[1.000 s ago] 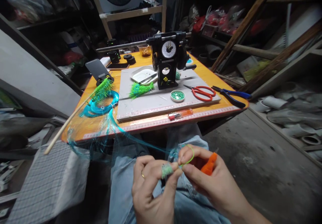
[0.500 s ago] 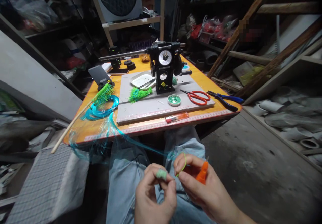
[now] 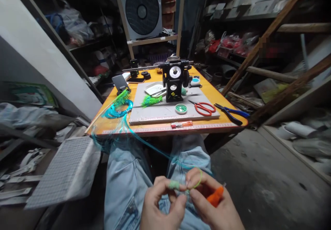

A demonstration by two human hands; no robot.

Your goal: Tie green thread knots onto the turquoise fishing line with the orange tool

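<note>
Low over my lap, my left hand (image 3: 167, 200) has its fingertips pinched together, with a green wrap (image 3: 174, 185) round one finger; what it pinches is too small to make out. Close beside it, my right hand (image 3: 210, 195) grips a thin yellow-green loop (image 3: 200, 179) between thumb and forefinger. An orange object (image 3: 215, 197) is tucked in the same hand. Blue strands (image 3: 150, 146) run from the table edge over my legs to my right hand. The fingertips of both hands nearly touch.
On the orange table (image 3: 113, 101), a grey board (image 3: 139, 114) bears a black device (image 3: 174, 83), a dish of green beads (image 3: 181, 108) and red scissors (image 3: 205, 108). Blue-handled pliers (image 3: 231, 113) lie right; a blue coil (image 3: 119, 109) and green bristly stick (image 3: 106, 112) lie left.
The view has tilted up and shifted left, so the table and fan appear lower and further right. My hands have come closer together, still holding the loop and orange object.
</note>
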